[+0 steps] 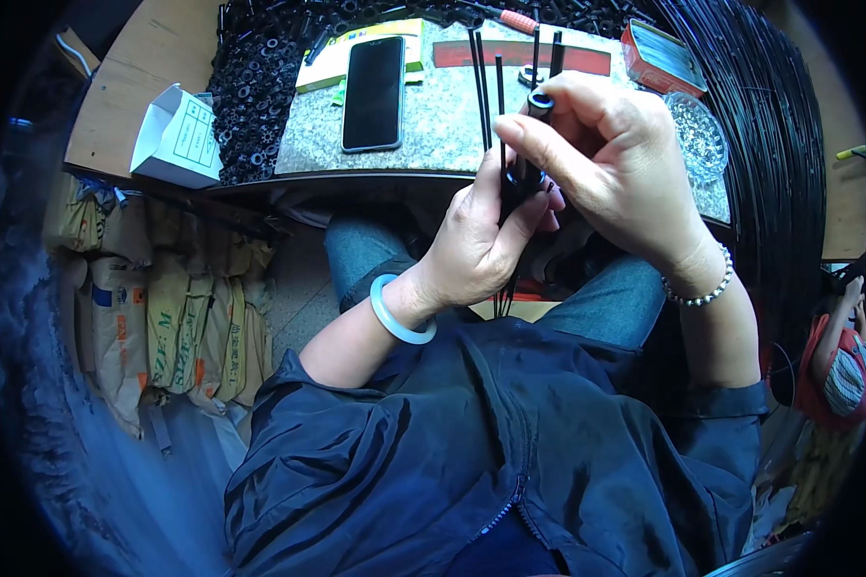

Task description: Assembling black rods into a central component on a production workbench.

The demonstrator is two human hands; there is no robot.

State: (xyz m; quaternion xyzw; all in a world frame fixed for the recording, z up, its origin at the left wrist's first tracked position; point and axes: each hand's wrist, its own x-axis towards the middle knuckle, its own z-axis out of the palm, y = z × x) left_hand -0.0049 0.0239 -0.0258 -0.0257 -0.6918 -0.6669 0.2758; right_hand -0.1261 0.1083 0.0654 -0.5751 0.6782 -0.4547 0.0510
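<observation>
Bundle of thin black rods point(498, 106) sits upright over the lap, left hand point(481, 240) wrapped tight around it. Right hand point(606, 154) pinches a small black ring point(540, 99) at a rod tip. Behind: speckled stone slab point(433, 125) with a dark phone point(373, 93), heap of black rings point(255, 87), white box point(176, 137). Paper sacks point(154, 317) stacked on the left floor.

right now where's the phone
In the head view the black phone lies face up on the stone slab, left of the thin black rods held in both hands.
</observation>
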